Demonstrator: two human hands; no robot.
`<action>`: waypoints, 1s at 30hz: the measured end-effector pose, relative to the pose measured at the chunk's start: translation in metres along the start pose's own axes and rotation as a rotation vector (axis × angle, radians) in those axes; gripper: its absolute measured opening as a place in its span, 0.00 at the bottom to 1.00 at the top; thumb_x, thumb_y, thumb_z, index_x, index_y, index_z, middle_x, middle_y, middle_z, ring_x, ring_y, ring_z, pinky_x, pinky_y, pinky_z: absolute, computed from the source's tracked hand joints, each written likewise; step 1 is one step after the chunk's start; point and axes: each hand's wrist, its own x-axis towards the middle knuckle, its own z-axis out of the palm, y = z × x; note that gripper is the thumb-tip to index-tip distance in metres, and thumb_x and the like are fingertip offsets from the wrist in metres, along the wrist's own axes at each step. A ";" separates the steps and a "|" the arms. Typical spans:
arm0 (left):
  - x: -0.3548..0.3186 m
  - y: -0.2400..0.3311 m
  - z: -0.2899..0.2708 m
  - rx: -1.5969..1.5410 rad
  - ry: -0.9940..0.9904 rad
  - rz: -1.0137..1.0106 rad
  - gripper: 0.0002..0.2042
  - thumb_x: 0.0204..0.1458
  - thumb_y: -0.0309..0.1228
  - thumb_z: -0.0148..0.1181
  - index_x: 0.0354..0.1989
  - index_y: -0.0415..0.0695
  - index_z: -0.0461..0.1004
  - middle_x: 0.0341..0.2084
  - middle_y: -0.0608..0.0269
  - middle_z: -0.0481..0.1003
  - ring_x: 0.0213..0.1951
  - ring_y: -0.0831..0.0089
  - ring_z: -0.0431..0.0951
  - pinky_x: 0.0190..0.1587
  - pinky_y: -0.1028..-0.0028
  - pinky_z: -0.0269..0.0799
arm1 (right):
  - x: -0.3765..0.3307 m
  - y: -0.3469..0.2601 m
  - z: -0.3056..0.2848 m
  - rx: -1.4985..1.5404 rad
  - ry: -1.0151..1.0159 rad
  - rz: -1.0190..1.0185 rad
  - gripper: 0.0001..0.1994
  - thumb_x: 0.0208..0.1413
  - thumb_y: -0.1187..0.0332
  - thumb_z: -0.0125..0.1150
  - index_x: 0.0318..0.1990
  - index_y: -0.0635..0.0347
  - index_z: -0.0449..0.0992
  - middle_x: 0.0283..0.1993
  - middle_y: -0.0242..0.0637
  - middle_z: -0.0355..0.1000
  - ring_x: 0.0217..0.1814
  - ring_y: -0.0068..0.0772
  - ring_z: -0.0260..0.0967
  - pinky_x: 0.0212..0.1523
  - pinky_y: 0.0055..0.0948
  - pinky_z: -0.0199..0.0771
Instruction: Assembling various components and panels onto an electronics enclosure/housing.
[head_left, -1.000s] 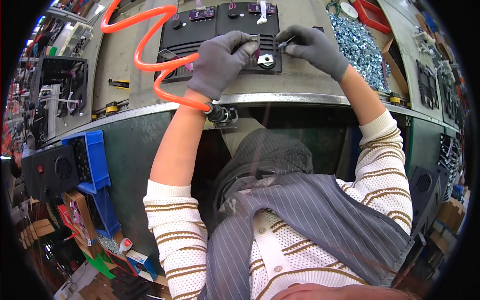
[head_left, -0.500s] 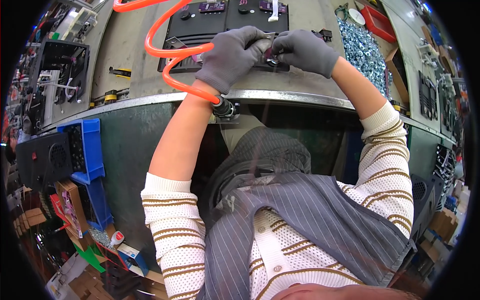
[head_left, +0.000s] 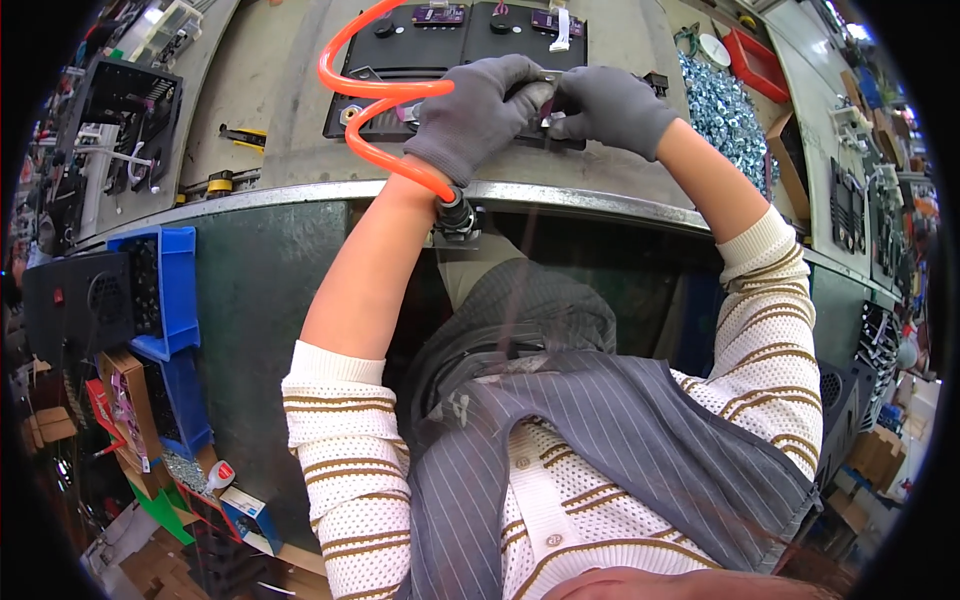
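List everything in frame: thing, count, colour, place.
black panel: one, black, on the bench under both hands
air hose: one, orange, coiled left of the panel, running to a fitting at the bench edge
workbench: one, grey top with metal edge, across the upper frame
screws: a pile, silvery, on the bench to the right
bins: two, blue, lower left below the bench
tray: one, red, upper right
left hand: grey glove, on the panel
right hand: grey glove, on the panel

Both gloved hands, left hand (head_left: 480,115) and right hand (head_left: 610,105), meet over a black panel (head_left: 440,45); perhaps pinching something small.
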 end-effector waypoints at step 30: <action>0.000 -0.006 0.002 0.001 0.020 0.000 0.11 0.51 0.34 0.58 0.37 0.40 0.75 0.27 0.61 0.77 0.29 0.75 0.75 0.35 0.77 0.70 | 0.000 -0.009 -0.004 -0.186 0.019 0.215 0.13 0.49 0.57 0.56 0.37 0.53 0.78 0.33 0.38 0.75 0.39 0.38 0.73 0.40 0.34 0.71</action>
